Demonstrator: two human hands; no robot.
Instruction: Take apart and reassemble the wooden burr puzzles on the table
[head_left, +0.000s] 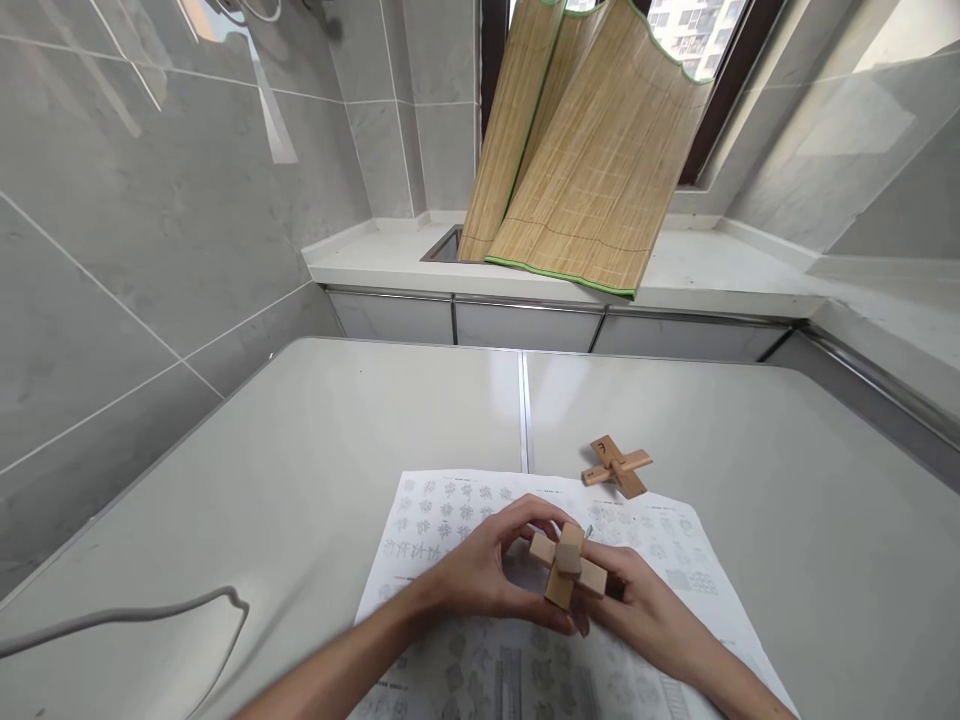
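Between my two hands is a wooden burr puzzle [568, 560], several light blocks crossed together with their ends sticking out. My left hand [517, 565] curls around its left side, index finger behind and thumb below. From the right, my right hand [626, 600] grips it, part of its fingers hidden behind the blocks. Beneath both hands lies a printed instruction sheet [431, 545] with rows of small puzzle drawings. Past the sheet's far edge sits a second wooden puzzle [616, 467], flat pieces crossed in a star shape, with dark marks on it.
The pale table [330, 430] has a seam [525, 400] down its middle. At its left lies a grey cable [142, 613]. Behind the table runs a white counter [375, 258], with a bamboo mat [592, 150] leaning against the window.
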